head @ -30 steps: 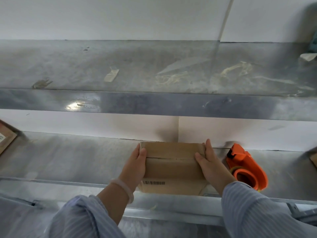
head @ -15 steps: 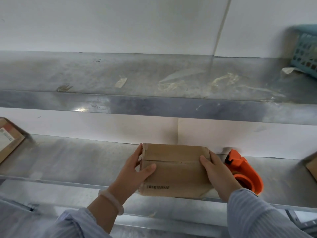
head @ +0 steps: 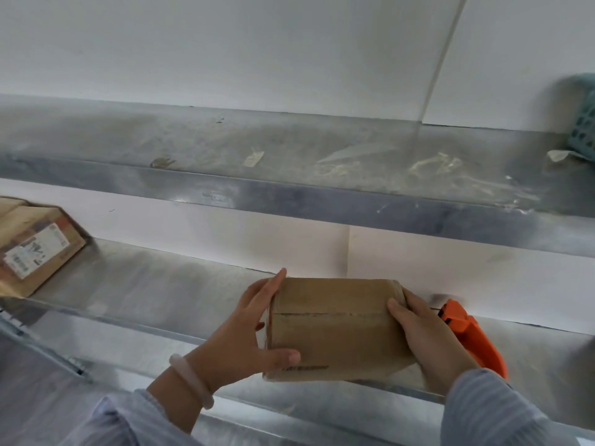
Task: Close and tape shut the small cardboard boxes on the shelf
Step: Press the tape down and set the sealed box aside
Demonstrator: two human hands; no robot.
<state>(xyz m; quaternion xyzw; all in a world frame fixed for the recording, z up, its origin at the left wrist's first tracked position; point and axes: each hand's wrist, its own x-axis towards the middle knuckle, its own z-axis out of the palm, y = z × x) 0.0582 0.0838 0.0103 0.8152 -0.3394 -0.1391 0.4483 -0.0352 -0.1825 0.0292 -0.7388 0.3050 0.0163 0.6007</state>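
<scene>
We note matt brown cardboard box [head: 335, 329], creased, dull brushed metal shelf [head: 154, 291], upper metal shelf [head: 289, 140] smeared with shiny tape scraps [head: 434, 164], smooth orange plastic tape dispenser [head: 473, 336], teal plastic basket [head: 584, 130] far right, our striped cloth sleeves [head: 489, 413]

Right of the small box [head: 335, 326], the orange tape dispenser [head: 471, 336] is half hidden behind the right hand [head: 429, 344]. Far right of that box a green basket [head: 584, 127] is cut by the edge; far left another box [head: 22, 215] likewise, its label [head: 33, 252] blurred, perhaps a shipping sticker.
</scene>
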